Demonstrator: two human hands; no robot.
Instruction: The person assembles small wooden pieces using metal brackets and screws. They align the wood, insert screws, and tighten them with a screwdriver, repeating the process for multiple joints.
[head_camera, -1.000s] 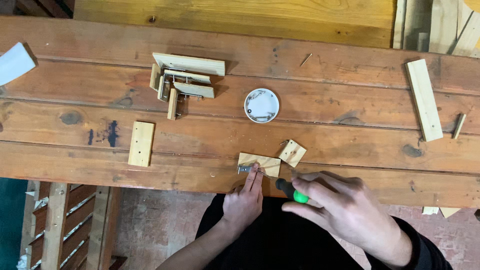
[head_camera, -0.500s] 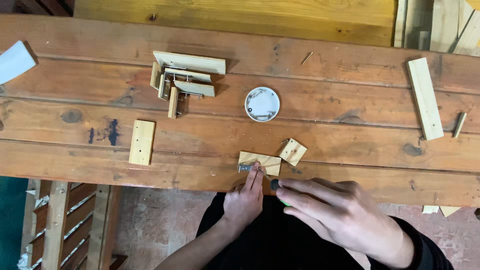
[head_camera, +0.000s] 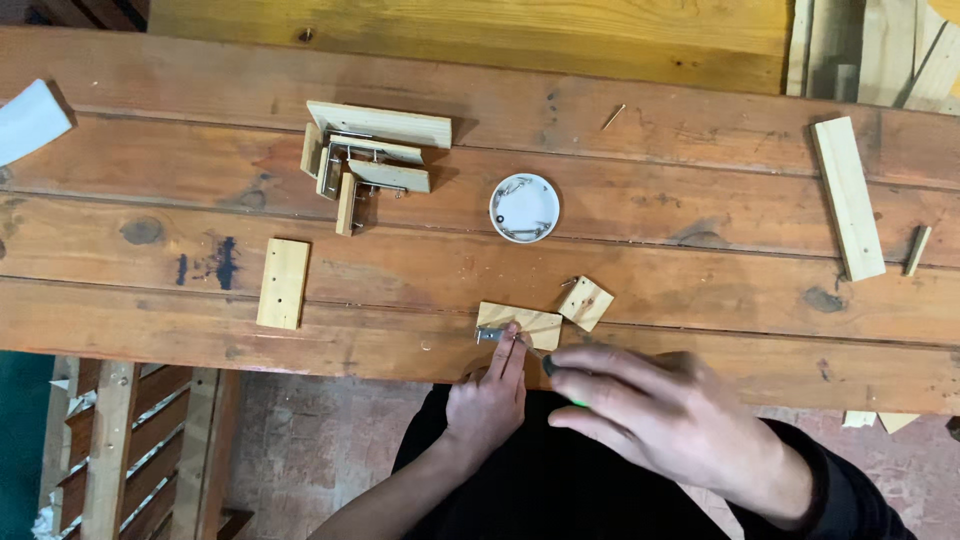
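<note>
A small rectangular wood piece (head_camera: 530, 322) lies at the near edge of the wooden workbench (head_camera: 640, 270), with a small metal bracket (head_camera: 489, 335) at its near left corner. My left hand (head_camera: 487, 400) presses fingertips onto the bracket and the piece. My right hand (head_camera: 660, 420) grips a green-handled screwdriver (head_camera: 548, 366); its tip points at the bracket, and the handle is mostly hidden in my fist. A small square wood block (head_camera: 585, 303) lies just right of the piece.
A white round lid (head_camera: 524, 208) holding screws sits behind. A cluster of wood strips with metal fittings (head_camera: 365, 160) lies at back left, a drilled wood slat (head_camera: 283, 283) left, a long wood strip (head_camera: 848, 198) and short dowel (head_camera: 917, 250) right, a white object (head_camera: 30, 120) far left.
My right hand has closed over the screwdriver and rolled, hiding most of the green handle. My left hand stays on the bracket and wood piece.
</note>
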